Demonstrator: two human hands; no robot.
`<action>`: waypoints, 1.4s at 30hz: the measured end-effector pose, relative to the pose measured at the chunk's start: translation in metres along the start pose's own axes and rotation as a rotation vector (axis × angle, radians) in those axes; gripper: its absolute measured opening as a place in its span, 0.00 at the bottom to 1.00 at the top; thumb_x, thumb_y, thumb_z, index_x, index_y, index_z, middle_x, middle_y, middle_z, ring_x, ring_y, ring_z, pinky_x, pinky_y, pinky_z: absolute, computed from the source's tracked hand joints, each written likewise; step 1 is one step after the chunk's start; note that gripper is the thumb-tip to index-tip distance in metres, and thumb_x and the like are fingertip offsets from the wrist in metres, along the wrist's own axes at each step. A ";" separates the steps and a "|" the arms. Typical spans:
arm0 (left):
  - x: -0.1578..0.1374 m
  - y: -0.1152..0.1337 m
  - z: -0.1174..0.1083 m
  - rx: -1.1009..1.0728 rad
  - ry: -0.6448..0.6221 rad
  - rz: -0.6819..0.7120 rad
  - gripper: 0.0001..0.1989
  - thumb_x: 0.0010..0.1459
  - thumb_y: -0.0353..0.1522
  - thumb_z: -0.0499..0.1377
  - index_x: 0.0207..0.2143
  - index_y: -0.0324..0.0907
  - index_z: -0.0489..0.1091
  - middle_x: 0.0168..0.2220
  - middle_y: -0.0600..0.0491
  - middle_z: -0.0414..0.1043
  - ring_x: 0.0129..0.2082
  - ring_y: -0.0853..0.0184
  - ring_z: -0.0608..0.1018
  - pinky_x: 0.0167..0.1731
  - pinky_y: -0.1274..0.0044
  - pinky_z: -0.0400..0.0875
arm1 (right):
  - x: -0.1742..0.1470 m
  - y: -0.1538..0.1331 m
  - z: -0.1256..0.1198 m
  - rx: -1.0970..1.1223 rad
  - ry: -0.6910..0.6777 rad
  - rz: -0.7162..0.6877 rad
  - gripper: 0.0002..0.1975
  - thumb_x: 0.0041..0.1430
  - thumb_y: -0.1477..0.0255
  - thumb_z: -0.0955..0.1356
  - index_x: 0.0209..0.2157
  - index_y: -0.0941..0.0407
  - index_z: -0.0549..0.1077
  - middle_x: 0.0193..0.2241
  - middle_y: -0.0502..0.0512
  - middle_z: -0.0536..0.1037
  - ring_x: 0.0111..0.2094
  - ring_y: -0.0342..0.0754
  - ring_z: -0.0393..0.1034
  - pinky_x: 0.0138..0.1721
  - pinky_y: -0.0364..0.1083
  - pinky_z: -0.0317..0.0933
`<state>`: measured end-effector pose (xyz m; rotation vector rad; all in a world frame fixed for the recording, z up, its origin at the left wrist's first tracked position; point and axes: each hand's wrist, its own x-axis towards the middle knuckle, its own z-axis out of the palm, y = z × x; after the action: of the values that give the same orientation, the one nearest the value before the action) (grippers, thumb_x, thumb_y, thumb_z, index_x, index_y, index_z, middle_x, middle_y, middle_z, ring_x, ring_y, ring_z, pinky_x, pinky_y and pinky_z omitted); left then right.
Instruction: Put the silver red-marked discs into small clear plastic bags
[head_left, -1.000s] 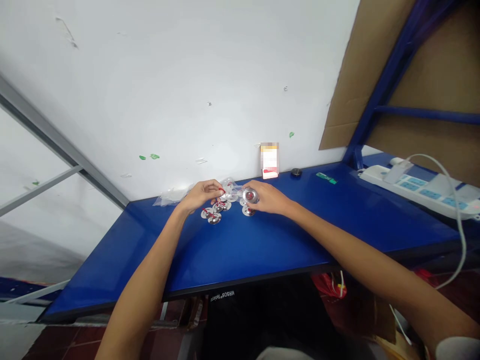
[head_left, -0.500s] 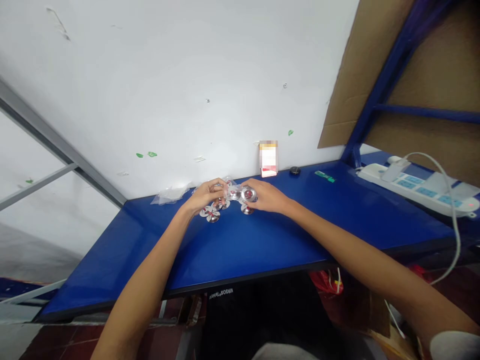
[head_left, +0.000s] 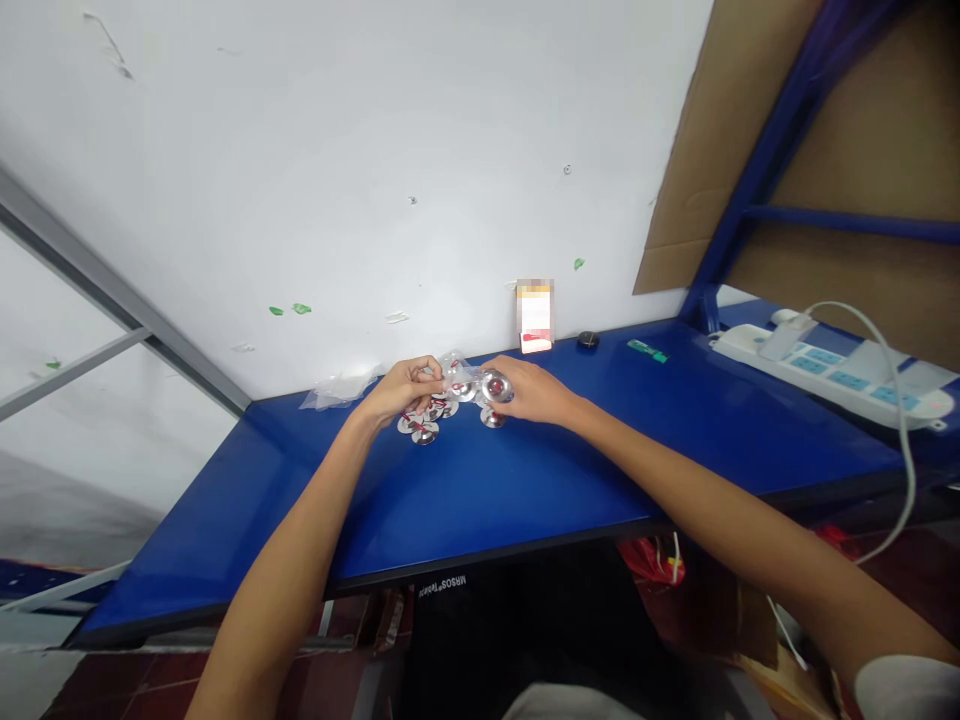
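My right hand [head_left: 534, 388] is closed on a shiny round metal disc [head_left: 496, 387] with a red centre. My left hand [head_left: 405, 388], its fingers pinched, grips the edge of a clear plastic bag [head_left: 470, 375] that stretches towards the right hand. Whether the disc is inside the plastic I cannot tell. Below the left hand lie several similar metal discs [head_left: 425, 433] with red marks, some overlapping. Another disc [head_left: 492, 417] rests on the table just under the right fingers. More discs show behind the plastic, partly hidden.
The blue table [head_left: 480, 500] meets a white wall. Flat clear bags [head_left: 341, 388] lie at the back left. A lit phone-like screen [head_left: 535, 320] leans on the wall, with a small black object [head_left: 589, 340] and a green item [head_left: 648, 350] nearby. A white power strip [head_left: 832, 375] lies right.
My left hand has drawn slightly left, away from the right hand, and more clear plastic shows between them. The right hand still holds the disc. The view has shifted a little.
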<state>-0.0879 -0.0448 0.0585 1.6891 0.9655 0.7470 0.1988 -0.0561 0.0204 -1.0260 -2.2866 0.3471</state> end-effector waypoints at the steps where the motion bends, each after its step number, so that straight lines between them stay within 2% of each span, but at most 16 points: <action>1: 0.000 0.000 0.000 -0.012 -0.012 -0.008 0.18 0.57 0.41 0.73 0.36 0.44 0.68 0.16 0.62 0.64 0.13 0.76 0.62 0.17 0.81 0.50 | 0.000 0.001 0.001 0.000 0.002 -0.006 0.26 0.59 0.71 0.76 0.59 0.52 0.73 0.56 0.59 0.80 0.52 0.59 0.78 0.50 0.52 0.69; 5: 0.001 -0.002 0.006 -0.030 -0.019 -0.022 0.19 0.56 0.41 0.74 0.36 0.44 0.67 0.16 0.63 0.63 0.12 0.77 0.59 0.17 0.81 0.48 | 0.000 0.004 0.005 0.012 -0.012 -0.041 0.28 0.58 0.71 0.76 0.60 0.52 0.72 0.57 0.60 0.79 0.54 0.59 0.77 0.52 0.52 0.69; 9: 0.003 -0.005 0.014 -0.057 0.006 -0.002 0.21 0.58 0.44 0.73 0.37 0.45 0.65 0.14 0.64 0.60 0.11 0.77 0.57 0.17 0.81 0.47 | 0.001 0.003 0.008 0.050 -0.007 -0.049 0.27 0.59 0.71 0.76 0.60 0.52 0.73 0.56 0.59 0.80 0.52 0.58 0.78 0.50 0.51 0.69; 13: 0.002 -0.001 0.020 -0.051 -0.050 0.004 0.23 0.58 0.44 0.73 0.38 0.45 0.63 0.17 0.63 0.64 0.12 0.77 0.60 0.17 0.82 0.50 | 0.001 0.000 0.007 0.085 0.019 -0.046 0.25 0.59 0.72 0.75 0.58 0.53 0.74 0.55 0.59 0.81 0.50 0.56 0.78 0.48 0.50 0.68; 15: 0.002 0.001 0.021 0.012 -0.003 0.024 0.23 0.58 0.45 0.73 0.39 0.45 0.64 0.18 0.62 0.66 0.13 0.76 0.62 0.17 0.82 0.53 | 0.001 -0.002 0.007 0.092 0.030 -0.053 0.25 0.59 0.72 0.75 0.58 0.54 0.74 0.54 0.59 0.81 0.49 0.56 0.78 0.48 0.50 0.68; 19: 0.003 0.001 0.021 0.149 0.173 0.078 0.21 0.59 0.45 0.72 0.38 0.44 0.65 0.18 0.61 0.68 0.14 0.74 0.67 0.18 0.82 0.58 | 0.001 -0.003 0.006 0.074 0.050 -0.047 0.25 0.58 0.74 0.75 0.57 0.54 0.74 0.54 0.59 0.81 0.48 0.56 0.78 0.47 0.49 0.67; 21: 0.003 0.000 0.020 0.170 0.197 0.083 0.20 0.59 0.45 0.71 0.38 0.44 0.66 0.17 0.61 0.69 0.14 0.73 0.68 0.19 0.82 0.58 | 0.001 -0.004 0.006 0.070 0.048 -0.040 0.25 0.58 0.74 0.75 0.57 0.54 0.74 0.54 0.59 0.81 0.47 0.55 0.79 0.45 0.49 0.67; 27: 0.003 0.003 0.019 0.128 0.127 0.063 0.21 0.58 0.45 0.72 0.39 0.44 0.67 0.24 0.56 0.78 0.15 0.73 0.69 0.18 0.81 0.60 | 0.001 -0.001 0.007 0.049 0.055 -0.055 0.25 0.58 0.75 0.75 0.57 0.54 0.73 0.54 0.59 0.81 0.48 0.56 0.78 0.45 0.48 0.66; 30: 0.002 0.005 0.020 0.125 0.136 0.060 0.21 0.57 0.44 0.73 0.38 0.43 0.67 0.25 0.54 0.79 0.14 0.74 0.68 0.18 0.81 0.60 | 0.001 0.001 0.008 0.044 0.059 -0.056 0.25 0.59 0.74 0.75 0.57 0.53 0.74 0.54 0.58 0.81 0.48 0.56 0.78 0.45 0.49 0.66; 37: 0.002 0.001 0.018 0.104 0.116 0.076 0.20 0.58 0.44 0.72 0.38 0.44 0.67 0.19 0.59 0.72 0.13 0.73 0.68 0.17 0.82 0.61 | 0.000 0.000 0.007 0.031 0.061 -0.039 0.25 0.59 0.72 0.76 0.58 0.53 0.74 0.54 0.59 0.81 0.48 0.57 0.78 0.43 0.48 0.67; 42: 0.001 0.002 0.019 0.101 0.076 0.059 0.20 0.58 0.44 0.73 0.39 0.44 0.66 0.18 0.59 0.72 0.13 0.73 0.68 0.17 0.81 0.62 | 0.000 0.002 0.007 0.009 0.065 -0.033 0.25 0.59 0.71 0.76 0.58 0.53 0.74 0.53 0.59 0.81 0.47 0.57 0.79 0.42 0.48 0.67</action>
<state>-0.0707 -0.0534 0.0548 1.7943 1.0245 0.8186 0.1954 -0.0545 0.0142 -0.9798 -2.2391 0.3058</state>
